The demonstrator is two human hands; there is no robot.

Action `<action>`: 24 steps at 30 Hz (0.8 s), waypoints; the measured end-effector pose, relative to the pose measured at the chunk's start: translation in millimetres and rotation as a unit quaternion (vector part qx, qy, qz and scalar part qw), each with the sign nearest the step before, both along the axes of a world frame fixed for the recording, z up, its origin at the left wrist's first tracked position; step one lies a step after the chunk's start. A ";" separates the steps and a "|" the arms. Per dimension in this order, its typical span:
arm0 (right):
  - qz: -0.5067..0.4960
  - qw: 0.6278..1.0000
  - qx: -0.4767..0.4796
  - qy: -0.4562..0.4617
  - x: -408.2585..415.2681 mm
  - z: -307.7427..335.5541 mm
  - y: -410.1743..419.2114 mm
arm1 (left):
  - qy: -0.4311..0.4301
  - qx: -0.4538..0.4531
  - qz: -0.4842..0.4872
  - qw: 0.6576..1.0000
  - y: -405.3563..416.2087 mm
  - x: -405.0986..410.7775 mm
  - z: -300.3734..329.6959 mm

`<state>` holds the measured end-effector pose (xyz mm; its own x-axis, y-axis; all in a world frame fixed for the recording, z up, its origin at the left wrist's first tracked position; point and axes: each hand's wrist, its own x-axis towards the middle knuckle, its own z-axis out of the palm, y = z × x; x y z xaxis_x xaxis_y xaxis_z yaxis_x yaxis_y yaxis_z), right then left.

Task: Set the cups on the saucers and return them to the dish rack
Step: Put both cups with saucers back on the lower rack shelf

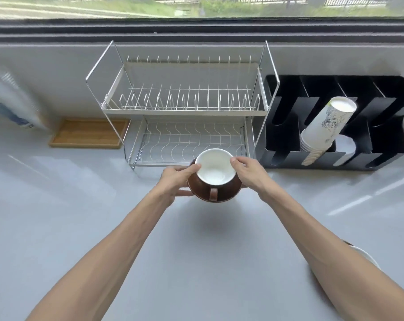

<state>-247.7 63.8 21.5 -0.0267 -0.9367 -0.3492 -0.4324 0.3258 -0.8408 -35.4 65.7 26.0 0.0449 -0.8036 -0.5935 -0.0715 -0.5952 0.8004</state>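
Note:
A brown cup (213, 172) with a white inside stands on a brown saucer (197, 193), its handle turned toward me. Both are lifted above the grey counter, just in front of the lower shelf of the white wire dish rack (184, 110). My left hand (176, 181) grips the saucer's left edge with the thumb against the cup's rim. My right hand (247, 173) holds the right side the same way. Both rack shelves hold nothing. Another white-and-brown dish (365, 256) peeks out behind my right forearm at the lower right.
A black organiser (289, 126) with a slanted stack of paper cups (323, 130) stands right of the rack. A wooden tray (87, 133) lies left of it. A blurred white object (11, 100) is at the far left. A window ledge runs behind.

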 end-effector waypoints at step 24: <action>-0.133 0.990 -0.022 0.034 23.0 -24.8 -132.7 | 0.026 0.025 0.028 0.999 -148.4 -14.3 -26.3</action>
<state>-224.7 -68.9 -3.3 -0.2961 -0.9078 -0.2970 -0.3926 0.3991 -0.8286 -49.7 -82.7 -0.2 0.0579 -0.7698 -0.6356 0.0043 -0.6365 0.7713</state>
